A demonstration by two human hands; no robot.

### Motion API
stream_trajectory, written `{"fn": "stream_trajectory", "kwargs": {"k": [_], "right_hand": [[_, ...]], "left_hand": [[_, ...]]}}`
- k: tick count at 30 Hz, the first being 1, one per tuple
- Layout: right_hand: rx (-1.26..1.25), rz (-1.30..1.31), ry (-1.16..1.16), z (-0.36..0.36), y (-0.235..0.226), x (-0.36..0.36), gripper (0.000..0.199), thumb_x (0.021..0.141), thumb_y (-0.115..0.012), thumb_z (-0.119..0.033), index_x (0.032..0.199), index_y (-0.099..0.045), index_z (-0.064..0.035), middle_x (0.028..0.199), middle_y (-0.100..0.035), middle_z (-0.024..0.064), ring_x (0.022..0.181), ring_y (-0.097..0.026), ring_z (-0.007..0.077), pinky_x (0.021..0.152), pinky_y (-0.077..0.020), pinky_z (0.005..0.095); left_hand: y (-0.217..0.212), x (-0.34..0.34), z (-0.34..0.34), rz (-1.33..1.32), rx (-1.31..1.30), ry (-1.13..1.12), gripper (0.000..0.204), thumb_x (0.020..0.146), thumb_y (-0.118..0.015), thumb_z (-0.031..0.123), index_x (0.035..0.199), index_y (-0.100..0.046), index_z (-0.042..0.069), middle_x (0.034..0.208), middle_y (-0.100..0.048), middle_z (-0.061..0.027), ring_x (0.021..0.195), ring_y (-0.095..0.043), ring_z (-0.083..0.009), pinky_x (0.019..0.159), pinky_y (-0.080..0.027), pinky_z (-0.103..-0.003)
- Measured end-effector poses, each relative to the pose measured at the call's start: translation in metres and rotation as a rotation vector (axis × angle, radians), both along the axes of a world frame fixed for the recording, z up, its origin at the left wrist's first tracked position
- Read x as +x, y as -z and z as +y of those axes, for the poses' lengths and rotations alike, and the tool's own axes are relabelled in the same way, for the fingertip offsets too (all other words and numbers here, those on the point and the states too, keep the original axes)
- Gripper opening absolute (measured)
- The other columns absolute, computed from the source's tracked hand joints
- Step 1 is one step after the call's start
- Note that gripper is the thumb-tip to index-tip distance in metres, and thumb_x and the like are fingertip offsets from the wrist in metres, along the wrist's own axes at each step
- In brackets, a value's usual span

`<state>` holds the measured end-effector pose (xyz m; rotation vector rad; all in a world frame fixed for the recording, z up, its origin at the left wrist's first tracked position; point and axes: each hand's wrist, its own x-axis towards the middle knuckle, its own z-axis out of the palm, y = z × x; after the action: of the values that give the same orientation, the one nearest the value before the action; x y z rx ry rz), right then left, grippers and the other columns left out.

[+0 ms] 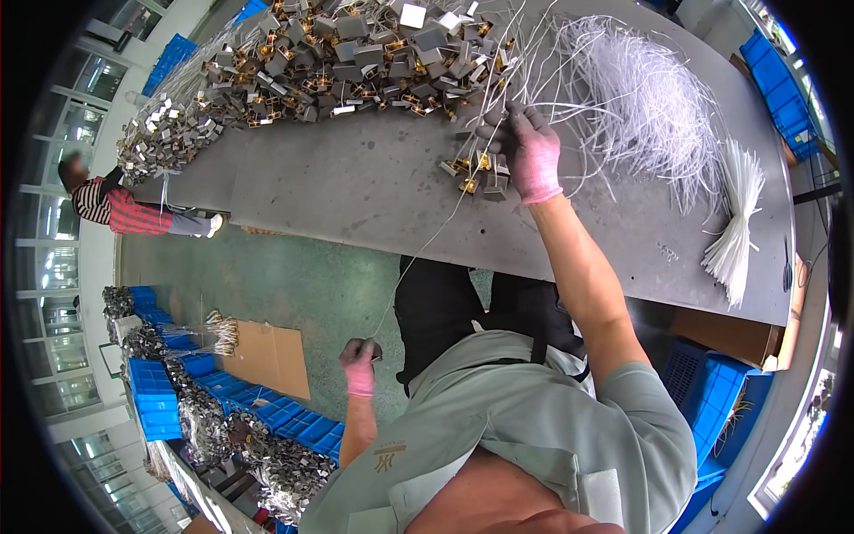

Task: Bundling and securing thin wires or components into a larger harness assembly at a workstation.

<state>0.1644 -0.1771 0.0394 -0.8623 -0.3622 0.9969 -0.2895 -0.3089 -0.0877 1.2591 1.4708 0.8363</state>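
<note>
My left hand (358, 365), in a pink glove with grey fingers, is closed and held low, off the table's near edge. A thin white wire (418, 252) runs from it up to the tabletop beside my right hand. My right hand (531, 153), gloved alike, is bent over the table with its fingers drawn together at several white wires (532, 62). Its fingertips are partly hidden. Just beneath and left of it lies a small group of grey block-shaped parts with brass-coloured pieces (471, 173).
A large heap of similar grey parts (356, 53) covers the table's far left. Loose clear-white strands (640, 98) and a white bundle (737, 218) lie on the right. Blue crates (156, 400) with metal parts stand lower left. Another person (124, 205) stands at the table's left end.
</note>
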Motion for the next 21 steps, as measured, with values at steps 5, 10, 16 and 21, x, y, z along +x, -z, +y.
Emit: {"fn": "stream_trajectory", "kwargs": {"k": [5, 10, 16, 21], "right_hand": [[-0.048, -0.087, -0.067, -0.006, -0.005, 0.006, 0.028, 0.096, -0.050, -0.019, 0.116, -0.051, 0.0015, 0.096, -0.066, 0.0151, 0.078, -0.069, 0.0237, 0.055, -0.0493, 0.0261], [-0.088, -0.091, -0.091, -0.014, -0.011, 0.007, 0.027, 0.094, -0.056, -0.018, 0.111, -0.055, 0.0025, 0.087, -0.066, 0.0134, 0.073, -0.067, 0.0203, 0.058, -0.0499, 0.0269], [-0.212, -0.619, -0.723, -0.035, 0.014, -0.031, 0.024, 0.085, -0.067, -0.015, 0.102, -0.066, 0.0017, 0.073, -0.060, 0.0011, 0.062, -0.052, 0.0073, 0.057, -0.0439, 0.0239], [-0.182, -0.377, -0.160, -0.036, -0.007, 0.024, 0.028, 0.090, -0.065, -0.023, 0.103, -0.067, 0.0004, 0.069, -0.058, -0.0003, 0.056, -0.049, 0.0050, 0.050, -0.0374, 0.0201]], "left_hand": [[0.007, -0.003, 0.000, -0.008, -0.047, -0.017, 0.021, 0.086, -0.059, 0.012, 0.069, -0.051, 0.002, 0.058, -0.056, -0.0091, 0.052, -0.053, -0.0151, 0.050, -0.042, -0.029], [-0.001, 0.012, 0.005, -0.083, -0.097, -0.054, 0.022, 0.085, -0.063, 0.012, 0.069, -0.054, 0.000, 0.060, -0.058, -0.0074, 0.053, -0.055, -0.0135, 0.051, -0.044, -0.028], [-0.025, 0.076, 0.024, -0.149, -0.154, -0.014, 0.026, 0.088, -0.061, 0.017, 0.069, -0.051, 0.002, 0.059, -0.055, -0.0064, 0.050, -0.052, -0.0134, 0.048, -0.041, -0.028], [-0.031, 0.111, 0.042, -0.156, -0.116, -0.015, 0.040, 0.094, -0.052, 0.039, 0.073, -0.047, 0.006, 0.056, -0.047, -0.0048, 0.047, -0.047, -0.0137, 0.044, -0.035, -0.028]]}}
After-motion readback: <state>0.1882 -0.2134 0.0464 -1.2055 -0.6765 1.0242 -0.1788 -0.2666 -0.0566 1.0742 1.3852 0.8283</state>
